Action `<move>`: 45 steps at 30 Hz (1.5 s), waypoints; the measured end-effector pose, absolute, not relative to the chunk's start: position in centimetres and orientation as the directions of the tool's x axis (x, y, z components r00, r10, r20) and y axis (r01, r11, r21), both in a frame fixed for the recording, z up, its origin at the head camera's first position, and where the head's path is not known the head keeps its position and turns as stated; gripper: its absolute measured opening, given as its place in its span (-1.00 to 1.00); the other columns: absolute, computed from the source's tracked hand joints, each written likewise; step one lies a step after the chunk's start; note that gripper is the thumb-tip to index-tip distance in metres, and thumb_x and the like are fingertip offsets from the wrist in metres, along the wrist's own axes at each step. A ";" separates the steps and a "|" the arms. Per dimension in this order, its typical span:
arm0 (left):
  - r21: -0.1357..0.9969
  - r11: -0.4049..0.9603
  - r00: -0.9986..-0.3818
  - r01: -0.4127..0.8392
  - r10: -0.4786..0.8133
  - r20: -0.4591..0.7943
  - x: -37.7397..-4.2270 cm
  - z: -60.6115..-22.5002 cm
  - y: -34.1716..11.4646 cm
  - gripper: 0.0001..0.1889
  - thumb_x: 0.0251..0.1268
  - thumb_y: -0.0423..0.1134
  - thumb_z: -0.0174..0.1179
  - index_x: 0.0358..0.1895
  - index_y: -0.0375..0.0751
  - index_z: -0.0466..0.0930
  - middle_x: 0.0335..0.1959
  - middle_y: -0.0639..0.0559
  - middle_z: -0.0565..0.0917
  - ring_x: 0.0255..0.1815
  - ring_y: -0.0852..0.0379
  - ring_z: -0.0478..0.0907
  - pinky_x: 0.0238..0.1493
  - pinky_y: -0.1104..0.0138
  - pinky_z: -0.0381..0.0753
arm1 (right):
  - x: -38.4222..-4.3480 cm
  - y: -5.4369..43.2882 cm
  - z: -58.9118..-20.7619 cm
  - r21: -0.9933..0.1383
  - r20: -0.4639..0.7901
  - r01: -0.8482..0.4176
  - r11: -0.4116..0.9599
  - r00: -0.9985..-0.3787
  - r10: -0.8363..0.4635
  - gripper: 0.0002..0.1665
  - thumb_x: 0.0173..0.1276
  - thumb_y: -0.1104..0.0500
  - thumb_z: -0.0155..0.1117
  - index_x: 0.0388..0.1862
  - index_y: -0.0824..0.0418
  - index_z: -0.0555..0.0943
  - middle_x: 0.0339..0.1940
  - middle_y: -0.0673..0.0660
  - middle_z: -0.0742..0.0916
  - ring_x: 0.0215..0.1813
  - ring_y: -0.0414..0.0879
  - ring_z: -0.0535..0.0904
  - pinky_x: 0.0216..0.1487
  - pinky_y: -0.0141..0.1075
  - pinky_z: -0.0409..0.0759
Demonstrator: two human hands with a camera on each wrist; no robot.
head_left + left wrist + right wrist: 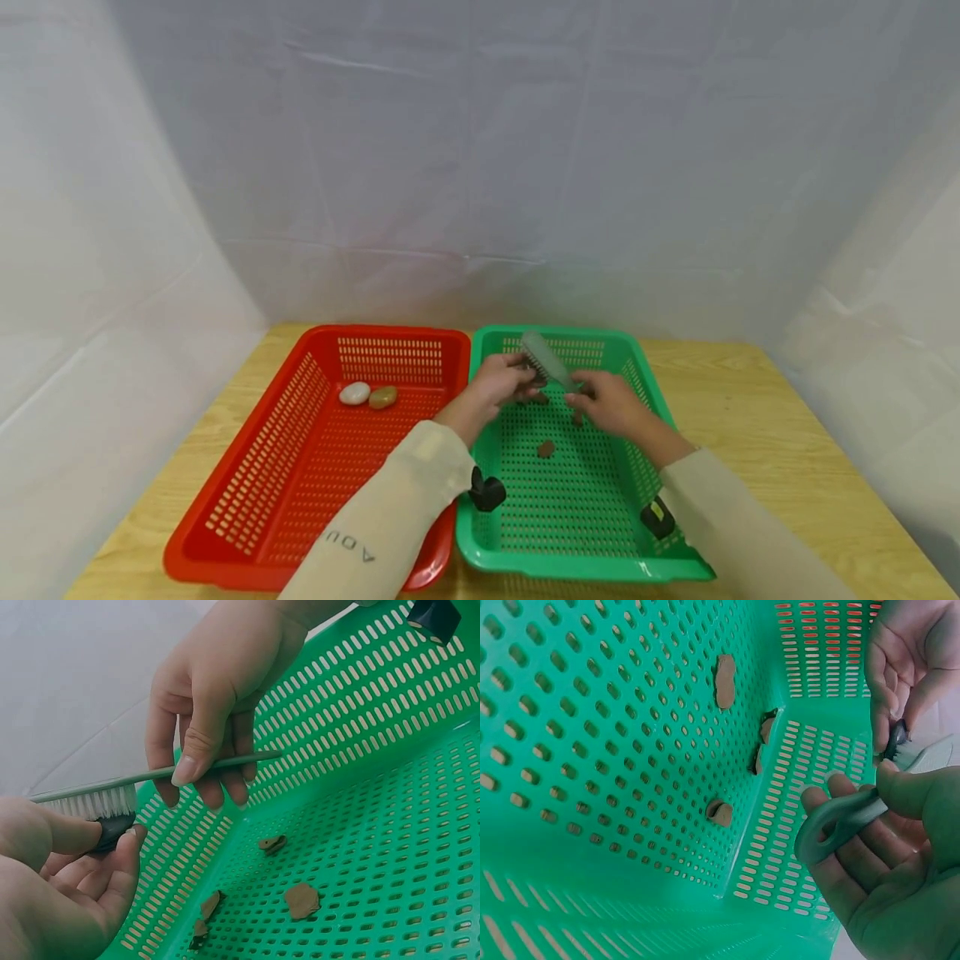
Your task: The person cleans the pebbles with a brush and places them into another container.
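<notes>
In the head view my left hand (pixel 497 385) and right hand (pixel 611 404) work over the far part of a green basket (pixel 472 467). Between thumb and fingers the left hand pinches a small dark smooth stone (pixel 114 831). My right hand grips a grey-green brush (pixel 551 362) by its handle, thumb on top. In the left wrist view the brush's white bristles (pixel 97 801) face down and touch the stone. Much of the stone is hidden behind the left fingers. Below the hands, several brown flakes (pixel 302 901) lie on the basket floor.
Side by side with the green basket stands a red basket (pixel 213 492). It holds a white stone (pixel 355 393) and a tan stone (pixel 383 397). Both baskets rest on a wooden table (pixel 750 433), with white sheeting (pixel 480 167) behind and at the sides.
</notes>
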State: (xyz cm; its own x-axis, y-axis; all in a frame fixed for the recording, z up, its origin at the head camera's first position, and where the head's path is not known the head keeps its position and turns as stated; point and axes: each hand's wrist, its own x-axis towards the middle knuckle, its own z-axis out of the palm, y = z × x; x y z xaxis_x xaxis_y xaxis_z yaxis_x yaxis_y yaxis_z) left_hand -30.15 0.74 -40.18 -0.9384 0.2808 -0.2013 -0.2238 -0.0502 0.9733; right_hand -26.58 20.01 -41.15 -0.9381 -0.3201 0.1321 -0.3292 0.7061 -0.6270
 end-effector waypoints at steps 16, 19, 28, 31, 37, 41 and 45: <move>0.966 -0.069 -0.936 -0.250 0.274 -0.223 -30.4 -40.1 0.7 -0.52 0.50 -0.44 -0.04 0.43 -0.33 0.24 0.19 -0.36 0.53 -0.29 0.21 0.63 -0.41 0.50 0.55 | -26.5 20.1 -40.8 -0.641 0.086 -0.211 0.738 -0.975 -0.204 -0.59 0.49 0.26 0.09 0.18 0.52 0.47 -0.24 0.29 0.74 -0.29 0.05 0.68 -0.38 -0.22 0.60; 0.965 -0.068 -0.937 -0.254 0.266 -0.228 -30.5 -40.1 0.7 -0.52 0.51 -0.42 -0.05 0.44 -0.31 0.22 0.18 -0.35 0.54 -0.30 0.22 0.62 -0.42 0.49 0.52 | -26.5 20.2 -40.6 -0.660 0.094 -0.162 0.734 -0.987 -0.133 -0.60 0.52 0.26 0.02 0.18 0.53 0.46 -0.22 0.31 0.73 -0.26 0.10 0.69 -0.37 -0.20 0.62; 0.966 -0.063 -0.940 -0.251 0.255 -0.227 -30.4 -39.9 0.7 -0.50 0.46 -0.45 0.02 0.43 -0.30 0.26 0.11 -0.35 0.59 -0.32 0.22 0.65 -0.45 0.50 0.50 | -26.5 20.3 -40.4 -0.691 0.187 -0.204 0.694 -0.977 -0.101 -0.59 0.55 0.24 0.00 0.23 0.49 0.42 -0.17 0.34 0.72 -0.15 0.19 0.69 -0.31 -0.15 0.64; 0.966 -0.059 -0.940 -0.250 0.255 -0.228 -30.3 -39.8 0.7 -0.48 0.43 -0.49 0.03 0.43 -0.31 0.25 0.12 -0.37 0.58 -0.31 0.21 0.66 -0.47 0.51 0.49 | -26.5 20.2 -40.5 -0.686 0.221 -0.248 0.684 -0.967 -0.128 -0.55 0.55 0.23 0.01 0.29 0.48 0.38 -0.13 0.35 0.72 -0.16 0.15 0.70 -0.27 -0.12 0.65; 0.968 -0.056 -0.938 -0.244 0.266 -0.221 -30.2 -39.8 0.7 -0.46 0.41 -0.51 0.04 0.43 -0.34 0.24 0.13 -0.38 0.57 -0.32 0.22 0.65 -0.47 0.52 0.48 | -26.5 20.0 -40.6 -0.623 0.343 -0.372 0.689 -0.921 -0.187 -0.55 0.52 0.20 0.09 0.26 0.44 0.44 -0.20 0.29 0.75 -0.19 0.10 0.70 -0.19 -0.01 0.62; 0.975 -0.051 -0.942 -0.216 0.274 -0.194 -30.2 -39.9 0.8 -0.49 0.38 -0.54 0.05 0.39 -0.37 0.30 0.10 -0.37 0.60 -0.35 0.23 0.65 -0.49 0.53 0.47 | -26.5 19.9 -40.6 -0.617 0.346 -0.420 0.665 -0.904 -0.250 -0.53 0.48 0.21 0.15 0.27 0.43 0.45 -0.14 0.31 0.74 -0.18 0.09 0.71 -0.15 -0.02 0.64; 0.980 -0.045 -0.944 -0.195 0.278 -0.176 -30.2 -40.1 0.9 -0.52 0.34 -0.57 0.07 0.33 -0.41 0.37 0.09 -0.36 0.61 -0.44 0.24 0.58 -0.45 0.46 0.50 | -26.4 19.9 -40.8 -0.609 0.282 -0.439 0.660 -0.898 -0.338 -0.51 0.46 0.22 0.17 0.29 0.40 0.46 -0.03 0.31 0.71 -0.16 0.03 0.70 -0.14 -0.11 0.66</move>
